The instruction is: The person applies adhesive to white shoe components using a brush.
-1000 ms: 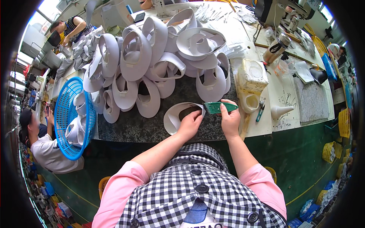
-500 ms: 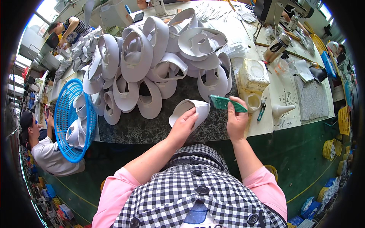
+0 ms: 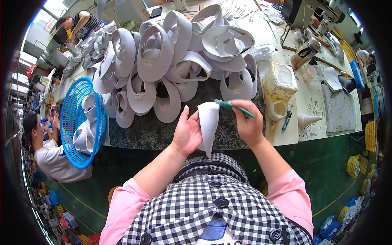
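The left hand (image 3: 188,132) cups a white visor piece (image 3: 208,124) upright above the near edge of the dark worktop (image 3: 163,132), while the right hand (image 3: 248,124) pinches a green brush (image 3: 234,108) whose tip meets the piece's top edge — best to keep the piece steady and tilted toward the brush, stroking lightly along the rim so nothing smears onto the face
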A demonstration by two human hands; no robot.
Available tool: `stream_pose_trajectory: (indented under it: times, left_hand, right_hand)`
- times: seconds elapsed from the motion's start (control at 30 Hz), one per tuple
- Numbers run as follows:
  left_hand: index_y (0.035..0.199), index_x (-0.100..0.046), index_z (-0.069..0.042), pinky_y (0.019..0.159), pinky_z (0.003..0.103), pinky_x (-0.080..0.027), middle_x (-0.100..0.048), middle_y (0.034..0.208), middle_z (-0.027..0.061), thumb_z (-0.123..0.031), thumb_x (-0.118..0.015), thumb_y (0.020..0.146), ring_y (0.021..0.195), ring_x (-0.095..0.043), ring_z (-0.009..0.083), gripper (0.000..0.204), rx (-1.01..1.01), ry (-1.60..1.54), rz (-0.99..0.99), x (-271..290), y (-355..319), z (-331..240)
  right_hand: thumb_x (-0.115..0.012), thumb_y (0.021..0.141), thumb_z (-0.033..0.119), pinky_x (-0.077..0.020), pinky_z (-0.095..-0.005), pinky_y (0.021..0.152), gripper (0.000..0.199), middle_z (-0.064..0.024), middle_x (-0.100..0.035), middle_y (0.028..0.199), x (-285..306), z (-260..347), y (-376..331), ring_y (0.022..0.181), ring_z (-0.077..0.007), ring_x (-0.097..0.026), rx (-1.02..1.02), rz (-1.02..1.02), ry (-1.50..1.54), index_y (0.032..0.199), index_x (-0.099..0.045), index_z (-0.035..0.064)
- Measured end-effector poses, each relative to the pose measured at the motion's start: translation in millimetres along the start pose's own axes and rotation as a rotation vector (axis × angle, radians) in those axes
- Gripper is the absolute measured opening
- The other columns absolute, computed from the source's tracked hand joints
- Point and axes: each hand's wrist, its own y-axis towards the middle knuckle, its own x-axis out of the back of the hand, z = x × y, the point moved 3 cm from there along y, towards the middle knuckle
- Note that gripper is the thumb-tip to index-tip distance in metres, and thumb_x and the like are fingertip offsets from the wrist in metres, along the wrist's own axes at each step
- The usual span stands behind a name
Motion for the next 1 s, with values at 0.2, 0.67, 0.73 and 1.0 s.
stream_pose_trajectory:
  times: [0.2,0.67,0.73,1.0]
  left_hand:
    - [0.136,-0.044,-0.001,0.103,0.043,-0.041,-0.055,0.128,0.0144,-0.051,-0.029,0.1,0.117,-0.053,0.0276,0.064,-0.051,-0.074,-0.061,22,7,-6]
    - [0.119,-0.055,0.001,0.09,0.03,-0.043,-0.061,0.111,0.0091,-0.023,-0.047,0.099,0.101,-0.057,0.0154,0.032,-0.287,1.24,-0.427,52,-27,19]
    - [0.118,-0.056,0.002,0.091,0.028,-0.042,-0.061,0.111,0.0102,-0.021,-0.047,0.099,0.101,-0.057,0.0169,0.031,-0.364,1.705,-0.386,49,-28,10]
    - [0.122,-0.053,-0.001,0.092,0.039,-0.049,-0.061,0.115,0.0113,-0.02,-0.039,0.1,0.105,-0.06,0.0218,0.032,-0.125,0.518,-0.411,55,-32,17]
  right_hand:
    - [-0.063,0.066,-0.012,-0.0532,-0.0351,0.07,0.039,-0.0094,-0.067,0.09,-21,17,-54,0.081,-0.0287,-0.064,0.122,0.289,0.017,0.099,-0.064,0.0093]
    - [-0.065,0.079,-0.007,-0.0522,-0.0327,0.073,0.025,-0.0076,-0.068,0.094,-30,3,-48,0.083,-0.0249,-0.065,-0.065,0.094,0.051,0.101,-0.063,0.0053]
    - [-0.065,0.079,-0.006,-0.0523,-0.0328,0.073,0.026,-0.0075,-0.068,0.093,-33,6,-43,0.084,-0.025,-0.065,-0.028,0.07,0.068,0.102,-0.064,0.0062]
    - [-0.063,0.068,-0.012,-0.0536,-0.0351,0.074,0.04,-0.0084,-0.068,0.095,-24,9,-74,0.084,-0.0276,-0.064,0.057,0.409,0.086,0.102,-0.065,0.0085]
